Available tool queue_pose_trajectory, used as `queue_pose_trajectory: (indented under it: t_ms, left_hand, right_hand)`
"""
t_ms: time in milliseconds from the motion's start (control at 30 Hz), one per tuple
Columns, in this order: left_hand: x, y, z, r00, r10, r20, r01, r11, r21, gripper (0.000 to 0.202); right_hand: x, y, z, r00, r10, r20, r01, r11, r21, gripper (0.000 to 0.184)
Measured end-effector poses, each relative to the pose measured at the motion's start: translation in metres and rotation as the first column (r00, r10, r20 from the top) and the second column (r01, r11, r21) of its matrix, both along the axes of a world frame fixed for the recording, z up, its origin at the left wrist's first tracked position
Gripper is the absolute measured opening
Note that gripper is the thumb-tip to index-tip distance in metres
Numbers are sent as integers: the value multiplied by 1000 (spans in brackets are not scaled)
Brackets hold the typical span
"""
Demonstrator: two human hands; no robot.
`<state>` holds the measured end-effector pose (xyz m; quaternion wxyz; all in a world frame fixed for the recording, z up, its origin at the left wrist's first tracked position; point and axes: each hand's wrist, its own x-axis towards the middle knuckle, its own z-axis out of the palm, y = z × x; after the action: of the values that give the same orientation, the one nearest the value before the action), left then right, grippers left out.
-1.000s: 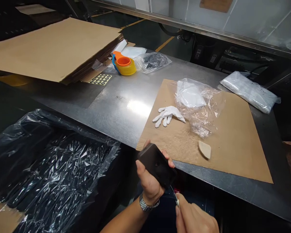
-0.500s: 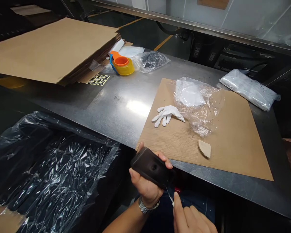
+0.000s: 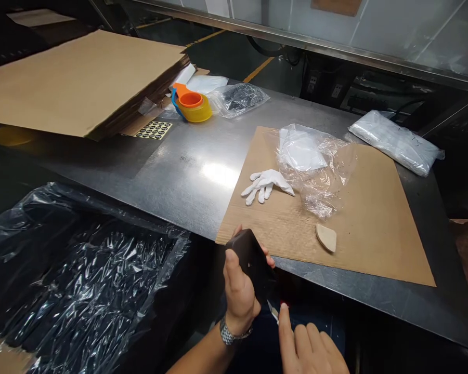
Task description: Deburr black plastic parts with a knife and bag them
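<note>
My left hand [image 3: 238, 291] grips a dark, rounded plastic part [image 3: 251, 263] just below the near edge of the steel table [image 3: 179, 166]. A watch sits on that wrist. My right hand [image 3: 308, 347] is closed around a small blade [image 3: 273, 311], whose tip touches the lower end of the dark part. On the brown cardboard sheet [image 3: 374, 228] in front of me lie a white glove [image 3: 265, 184], a crumpled clear bag [image 3: 314, 169] and a small tan wedge [image 3: 326, 238].
A bin lined with black plastic film [image 3: 81, 285] stands at the lower left. A stack of flat cardboard [image 3: 78, 78], an orange and yellow tape dispenser [image 3: 191, 105], a sticker sheet [image 3: 153, 129] and bagged parts [image 3: 395, 143] sit farther back on the table.
My left hand has turned the dark part more upright. The blade in my right hand has stayed at its lower end, with the hand shifting slightly.
</note>
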<state>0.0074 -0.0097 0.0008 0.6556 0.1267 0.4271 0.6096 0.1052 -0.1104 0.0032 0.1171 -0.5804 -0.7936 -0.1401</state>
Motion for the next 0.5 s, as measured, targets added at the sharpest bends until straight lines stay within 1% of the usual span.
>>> queue_pose_trajectory:
  t_ms: [67,133,200,267,333,500]
  left_hand:
    - [-2,3,-2,999,-34,5,35,997,-71,53]
    - [-5,6,-3,996,-67,62,74,989,-126,54]
    - [-8,9,-4,978,-122,168,149,975,-164,53]
    - [-11,10,-5,948,-177,265,228,958,-175,51]
    - [-12,11,-4,929,-213,304,270,950,-159,49]
    - [-12,10,-1,919,-252,304,298,948,-114,48]
  right_hand:
    - [8,3,-1,999,34,25,-34,999,-1,28]
    - [17,6,-2,998,55,-8,-55,998,-19,25]
    - [24,8,-3,995,30,-90,-39,994,-99,27]
    - [30,9,-3,984,-31,-174,-7,976,-216,32]
    - [32,8,-2,974,-64,-219,4,964,-268,33]
    - [33,5,4,983,-11,-182,-24,982,-190,28]
